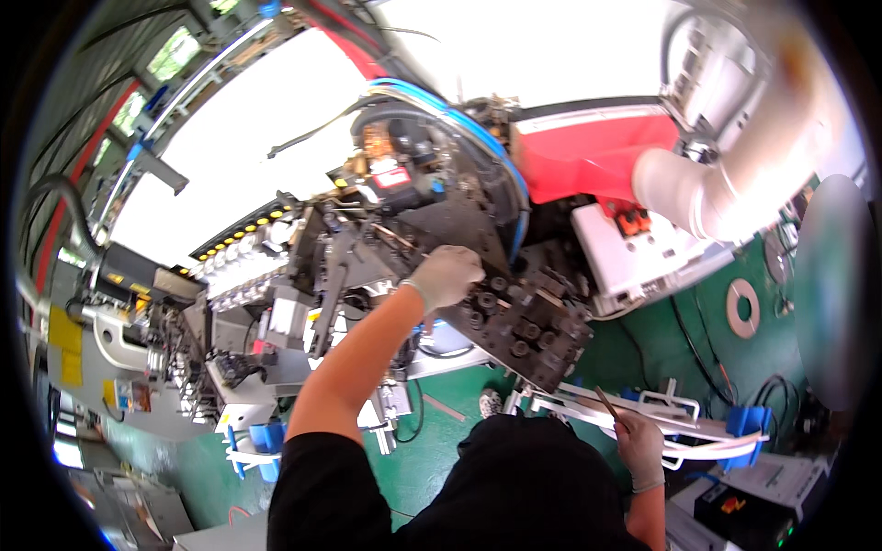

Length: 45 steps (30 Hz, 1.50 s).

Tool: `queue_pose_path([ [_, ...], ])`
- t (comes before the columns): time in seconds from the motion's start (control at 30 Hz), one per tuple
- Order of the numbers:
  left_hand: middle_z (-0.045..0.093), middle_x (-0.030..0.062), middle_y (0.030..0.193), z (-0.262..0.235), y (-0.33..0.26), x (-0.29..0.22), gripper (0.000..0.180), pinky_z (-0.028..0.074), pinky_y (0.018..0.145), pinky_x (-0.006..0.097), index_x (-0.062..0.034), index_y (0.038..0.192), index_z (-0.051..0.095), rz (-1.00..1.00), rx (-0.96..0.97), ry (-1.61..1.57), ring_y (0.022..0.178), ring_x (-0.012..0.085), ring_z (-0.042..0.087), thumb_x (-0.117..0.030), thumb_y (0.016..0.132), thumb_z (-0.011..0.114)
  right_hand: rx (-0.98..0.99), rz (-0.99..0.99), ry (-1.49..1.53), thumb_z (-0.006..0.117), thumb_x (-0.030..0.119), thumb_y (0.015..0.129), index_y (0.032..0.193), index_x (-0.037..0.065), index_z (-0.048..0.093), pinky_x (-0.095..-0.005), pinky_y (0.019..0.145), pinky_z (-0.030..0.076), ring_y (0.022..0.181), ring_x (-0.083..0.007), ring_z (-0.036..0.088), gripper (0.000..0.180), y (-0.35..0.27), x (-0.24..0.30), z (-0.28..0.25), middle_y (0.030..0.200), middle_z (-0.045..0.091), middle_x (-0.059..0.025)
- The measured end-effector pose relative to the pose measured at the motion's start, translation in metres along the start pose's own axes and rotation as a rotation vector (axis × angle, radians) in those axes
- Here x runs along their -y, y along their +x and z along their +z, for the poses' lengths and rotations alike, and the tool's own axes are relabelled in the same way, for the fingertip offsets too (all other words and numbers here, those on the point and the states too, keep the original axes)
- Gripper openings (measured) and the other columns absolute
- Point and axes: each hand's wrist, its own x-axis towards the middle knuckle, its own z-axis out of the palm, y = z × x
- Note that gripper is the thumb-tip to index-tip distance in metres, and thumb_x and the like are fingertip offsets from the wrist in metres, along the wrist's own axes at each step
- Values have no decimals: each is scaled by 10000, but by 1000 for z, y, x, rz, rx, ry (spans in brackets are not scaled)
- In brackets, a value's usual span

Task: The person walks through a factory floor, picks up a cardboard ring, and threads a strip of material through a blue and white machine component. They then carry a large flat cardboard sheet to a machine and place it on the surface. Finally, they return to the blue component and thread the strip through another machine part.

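Note:
My left hand (447,275), in a pale glove, reaches out over the machine. Its fingers are curled down at the upper edge of a dark metal block (537,321) set with round bolts or rollers. What those fingers grip, if anything, is hidden beneath the hand. Lower right, my gloved right hand (640,447) is closed around a thin brownish stick-like tool (606,402). The tool points up and to the left, beside a white rail frame (689,430) and apart from the metal block.
Blue and black cables (501,151) arch above the block. A red cover (588,151) and a thick pale hose (707,197) stand at the right. On the left runs a row of silver machine parts (243,271). A pale ring (742,308) lies on the green floor.

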Motion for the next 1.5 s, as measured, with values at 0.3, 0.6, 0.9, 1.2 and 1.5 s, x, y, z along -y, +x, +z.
queue_pose_path([
  [0.3, 659, 22, 1071, -1, -7, -2, 68, 459, 1027, 411, -143, 925, 695, 8, 6, 120, 1183, 236, 603, -170, 867, 673, 9, 19, 69, 736, 154, 845, 926, 62, 739, -442, 769, 559, 880, -361, 707, 122, -6, 7, -8, 970, 739, -128],
  [0.6, 651, 44, 973, -58, -20, -6, 62, 507, 914, 418, -142, 905, 683, -115, -18, 58, 1063, 272, 647, -135, 861, 641, 22, 58, 18, 701, 230, 891, 1006, 94, 775, -460, 777, 561, 887, -367, 711, 193, -23, -3, -11, 950, 751, -140],
  [0.9, 662, 157, 951, -96, -5, -82, 171, 539, 815, 486, -56, 1019, 643, -130, -259, -311, 908, 387, 660, -211, 1007, 574, 30, 10, -2, 722, 206, 877, 1002, 106, 782, -468, 772, 570, 874, -366, 716, 171, -5, 2, -13, 934, 749, -140],
  [1.2, 568, 95, 715, -133, 6, -354, 164, 477, 491, 432, -43, 960, 540, 558, -297, -592, 577, 288, 642, -206, 970, 549, 147, -81, -30, 665, 197, 933, 1038, 75, 765, -479, 774, 559, 879, -378, 709, 190, 41, 27, -42, 949, 747, -147],
  [1.5, 715, 100, 894, -186, -71, -267, 403, 573, 592, 393, -133, 1369, 580, -41, -156, -644, 705, 280, 715, -191, 979, 666, 52, -204, 10, 644, 258, 961, 1043, 128, 747, -485, 760, 546, 855, -360, 699, 185, 57, -1, -44, 895, 720, -117],
])
